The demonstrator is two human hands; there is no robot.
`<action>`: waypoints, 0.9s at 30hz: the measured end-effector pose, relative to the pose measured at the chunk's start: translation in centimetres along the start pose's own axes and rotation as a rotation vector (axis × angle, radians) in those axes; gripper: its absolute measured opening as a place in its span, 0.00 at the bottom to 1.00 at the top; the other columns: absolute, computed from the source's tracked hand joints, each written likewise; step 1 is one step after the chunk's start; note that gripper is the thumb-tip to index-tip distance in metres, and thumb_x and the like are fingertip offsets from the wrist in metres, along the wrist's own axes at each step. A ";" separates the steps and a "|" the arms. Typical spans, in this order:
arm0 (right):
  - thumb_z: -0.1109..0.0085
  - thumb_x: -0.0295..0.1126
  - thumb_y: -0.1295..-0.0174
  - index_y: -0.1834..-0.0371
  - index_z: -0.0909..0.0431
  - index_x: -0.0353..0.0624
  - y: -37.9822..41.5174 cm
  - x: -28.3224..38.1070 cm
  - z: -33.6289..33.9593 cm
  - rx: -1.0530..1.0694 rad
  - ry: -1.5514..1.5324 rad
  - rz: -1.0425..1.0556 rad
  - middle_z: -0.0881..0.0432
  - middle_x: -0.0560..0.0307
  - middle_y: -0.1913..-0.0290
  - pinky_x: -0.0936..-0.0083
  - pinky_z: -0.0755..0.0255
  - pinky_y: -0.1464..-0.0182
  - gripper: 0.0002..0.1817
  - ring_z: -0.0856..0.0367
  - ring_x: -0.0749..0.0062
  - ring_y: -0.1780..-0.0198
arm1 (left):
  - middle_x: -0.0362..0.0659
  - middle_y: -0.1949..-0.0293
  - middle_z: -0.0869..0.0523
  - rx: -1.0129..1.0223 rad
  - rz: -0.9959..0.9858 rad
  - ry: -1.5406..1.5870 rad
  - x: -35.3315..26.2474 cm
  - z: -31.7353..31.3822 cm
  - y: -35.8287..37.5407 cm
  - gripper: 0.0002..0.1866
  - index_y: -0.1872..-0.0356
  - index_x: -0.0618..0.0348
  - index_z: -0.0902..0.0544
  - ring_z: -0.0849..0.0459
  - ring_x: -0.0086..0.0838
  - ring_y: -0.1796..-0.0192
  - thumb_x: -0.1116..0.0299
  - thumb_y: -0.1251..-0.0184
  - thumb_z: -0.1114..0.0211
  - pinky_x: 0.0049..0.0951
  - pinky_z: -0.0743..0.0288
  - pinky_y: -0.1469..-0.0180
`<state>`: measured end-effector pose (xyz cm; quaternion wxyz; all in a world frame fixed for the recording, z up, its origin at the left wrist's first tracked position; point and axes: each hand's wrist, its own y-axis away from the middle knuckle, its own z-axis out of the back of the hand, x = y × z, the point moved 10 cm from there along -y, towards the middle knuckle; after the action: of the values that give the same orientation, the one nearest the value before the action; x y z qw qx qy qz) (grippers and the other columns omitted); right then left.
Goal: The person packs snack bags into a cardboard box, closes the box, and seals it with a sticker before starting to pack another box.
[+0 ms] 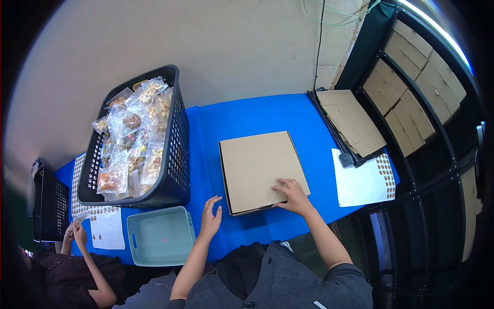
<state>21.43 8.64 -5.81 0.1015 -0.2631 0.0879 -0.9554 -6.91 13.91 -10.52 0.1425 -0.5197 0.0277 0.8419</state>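
Note:
A closed brown cardboard box lies on the blue-covered table in front of me. My right hand rests on the box's near right part, fingers spread over the lid and the near edge. My left hand is just left of the box's near corner, apart from it, with fingers stretched and nothing in them. Nearest on its left is a shallow grey-green plastic basket with a small red mark on its floor.
A tall black basket heaped with clear snack packets stands at left. Flattened cardboard and a sticker sheet lie at right. Boxes fill a black rack. Another person's hands work at far left.

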 end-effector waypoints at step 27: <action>0.21 0.39 0.63 0.44 0.23 0.50 -0.9 1.2 0.3 0.029 -0.003 0.052 0.29 0.51 0.37 0.60 0.36 0.35 0.37 0.34 0.53 0.36 | 0.45 0.38 0.25 -0.032 0.050 0.024 0.7 1.4 0.6 0.16 0.45 0.52 0.21 0.27 0.38 0.35 0.71 0.34 0.41 0.40 0.32 0.39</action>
<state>20.46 9.22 -4.74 0.1303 -0.2608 0.0808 -0.9531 -8.64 13.75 -10.57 0.1129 -0.5310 0.0288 0.8393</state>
